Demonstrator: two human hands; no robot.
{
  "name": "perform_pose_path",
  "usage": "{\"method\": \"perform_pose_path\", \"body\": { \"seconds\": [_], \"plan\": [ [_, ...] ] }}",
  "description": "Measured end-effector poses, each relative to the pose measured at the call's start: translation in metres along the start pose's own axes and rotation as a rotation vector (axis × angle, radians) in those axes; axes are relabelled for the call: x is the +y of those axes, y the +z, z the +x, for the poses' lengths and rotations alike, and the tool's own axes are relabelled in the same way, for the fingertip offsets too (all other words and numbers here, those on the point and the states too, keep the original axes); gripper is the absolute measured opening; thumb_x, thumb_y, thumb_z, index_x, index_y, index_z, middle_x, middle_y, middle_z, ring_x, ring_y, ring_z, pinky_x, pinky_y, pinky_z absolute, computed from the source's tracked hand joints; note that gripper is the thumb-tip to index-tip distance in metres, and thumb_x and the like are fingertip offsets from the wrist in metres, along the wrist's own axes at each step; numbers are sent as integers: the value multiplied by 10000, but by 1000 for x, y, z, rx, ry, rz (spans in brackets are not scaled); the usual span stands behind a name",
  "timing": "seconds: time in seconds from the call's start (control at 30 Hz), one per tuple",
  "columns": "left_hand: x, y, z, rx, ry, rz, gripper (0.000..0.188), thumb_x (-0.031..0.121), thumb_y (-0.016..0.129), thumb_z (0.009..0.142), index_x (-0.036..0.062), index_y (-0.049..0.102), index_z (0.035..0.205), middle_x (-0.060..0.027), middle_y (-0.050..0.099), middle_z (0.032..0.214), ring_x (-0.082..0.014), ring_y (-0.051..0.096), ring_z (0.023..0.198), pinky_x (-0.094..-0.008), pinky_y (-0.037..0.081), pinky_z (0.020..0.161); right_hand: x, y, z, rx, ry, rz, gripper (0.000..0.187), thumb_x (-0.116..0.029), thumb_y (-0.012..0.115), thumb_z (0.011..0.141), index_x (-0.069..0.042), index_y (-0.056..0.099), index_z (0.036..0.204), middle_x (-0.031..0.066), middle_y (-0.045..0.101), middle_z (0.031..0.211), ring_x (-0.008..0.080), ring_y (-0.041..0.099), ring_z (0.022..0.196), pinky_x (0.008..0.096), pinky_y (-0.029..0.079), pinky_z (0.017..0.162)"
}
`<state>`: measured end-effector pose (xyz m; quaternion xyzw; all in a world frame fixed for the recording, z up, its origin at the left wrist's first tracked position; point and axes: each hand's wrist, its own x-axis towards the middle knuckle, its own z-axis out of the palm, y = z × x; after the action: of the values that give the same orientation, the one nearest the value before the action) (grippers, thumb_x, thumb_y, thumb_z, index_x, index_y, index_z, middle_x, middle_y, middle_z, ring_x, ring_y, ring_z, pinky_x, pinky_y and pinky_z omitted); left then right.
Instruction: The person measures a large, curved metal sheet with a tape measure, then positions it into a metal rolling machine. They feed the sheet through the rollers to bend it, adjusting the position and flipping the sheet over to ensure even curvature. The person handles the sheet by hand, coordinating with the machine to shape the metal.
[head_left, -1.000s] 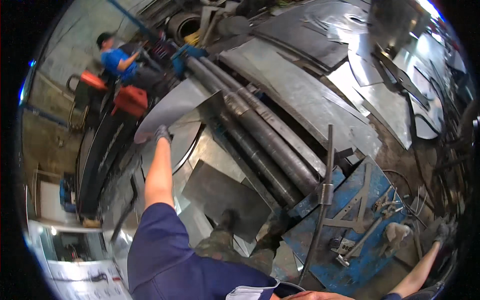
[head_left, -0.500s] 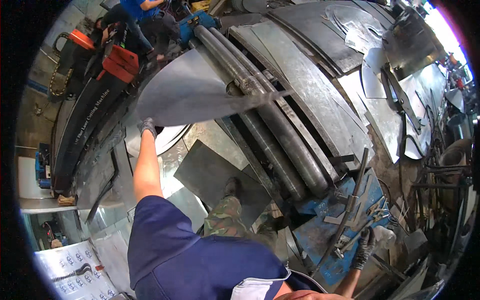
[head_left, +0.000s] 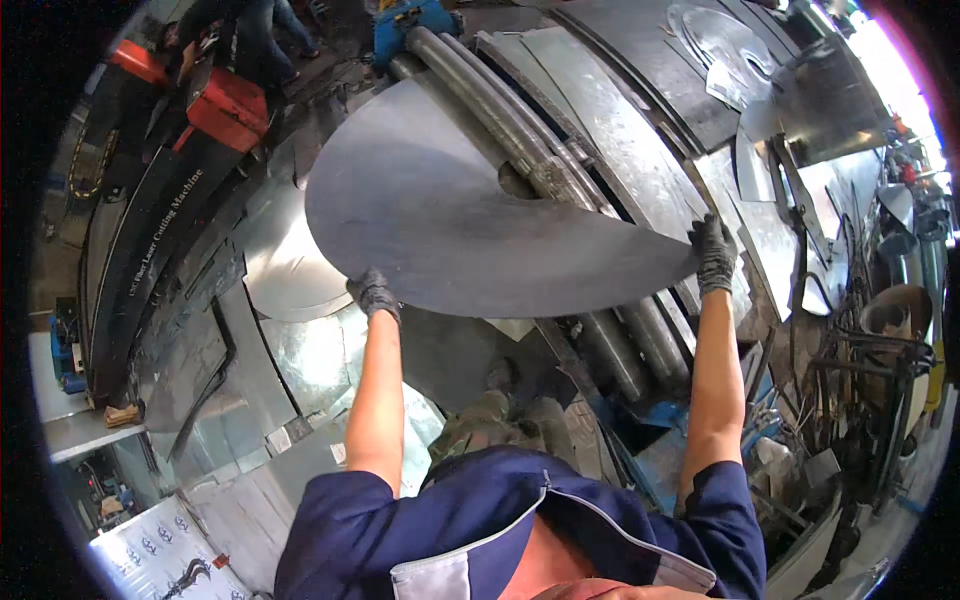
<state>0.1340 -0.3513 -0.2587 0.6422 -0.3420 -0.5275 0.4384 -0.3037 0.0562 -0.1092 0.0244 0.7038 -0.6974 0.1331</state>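
Observation:
A large grey curved piece of sheet metal (head_left: 430,220), broad and rounded at the left and tapering to a point at the right, is held between my two hands. My gloved left hand (head_left: 374,294) is closed on its lower left edge. With its fingers wrapped round the tip, my gloved right hand (head_left: 712,253) grips the pointed end. The sheet covers part of the long steel rollers (head_left: 490,95) of a rolling machine, and a small notch shows in its upper edge beside them. Whether sheet and rollers touch, I cannot tell.
A blue machine housing (head_left: 415,25) caps the rollers' far end. Another person's legs (head_left: 285,30) show beyond a red and black machine (head_left: 222,108) at the upper left. Flat metal sheets (head_left: 600,95) lie right of the rollers. A round sheet (head_left: 290,265) lies at the left.
My right hand has left the tools on the blue surface at the lower right and taken hold of the sheet's pointed end. The sheet has turned, its broad face showing more.

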Motion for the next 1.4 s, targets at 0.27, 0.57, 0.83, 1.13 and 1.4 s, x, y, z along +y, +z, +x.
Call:
{"method": "perform_pose_path", "body": {
  "seconds": [0.27, 0.57, 0.83, 1.13, 1.4],
  "plan": [
    [-30, -38, 50, 117, 56, 417, 400, 300, 633, 799, -9, 561, 1043, -152, 638, 1010, -278, 615, 903, -353, 482, 747, 33, 11, -5, 65, -45, 404, 371, -303, 568, 890, -32, 570, 1144, 160, 650, 991, 255, 622, 911, 351, 470, 728],
    [-25, -75, 16, 38, -15, 281, 501, 251, 690, 795, -41, 500, 1155, -162, 620, 1064, -281, 610, 920, -348, 492, 787, 54, 21, -90, 342, -109, 60, 388, -302, 607, 876, 20, 582, 1090, 116, 670, 849, 187, 641, 724, 275, 487, 599],
    [-92, -122, 32, 85, 61, 617, 670, 442, 641, 794, -31, 472, 1238, -249, 554, 1172, -382, 513, 1094, -434, 412, 930, 97, 2, -143, 428, -220, -465, 270, -223, 514, 927, -2, 620, 1043, 69, 664, 892, 165, 596, 777, 292, 456, 737],
    [-74, -105, 22, 66, -6, 725, 707, 350, 607, 852, -91, 321, 1325, -260, 373, 1361, -344, 371, 1264, -366, 309, 1048, 117, -20, -154, 472, -149, -1082, 390, -332, 494, 896, 20, 633, 991, 200, 644, 992, 321, 600, 931, 363, 439, 841],
    [-57, -100, 13, 12, -75, 550, 767, 397, 598, 848, -148, 302, 1301, -321, 337, 1352, -379, 347, 1273, -384, 301, 1057, 106, -30, -155, 286, 85, -1204, 533, -484, 464, 876, 5, 671, 923, 213, 655, 898, 356, 619, 856, 399, 453, 783]
  ]
}}
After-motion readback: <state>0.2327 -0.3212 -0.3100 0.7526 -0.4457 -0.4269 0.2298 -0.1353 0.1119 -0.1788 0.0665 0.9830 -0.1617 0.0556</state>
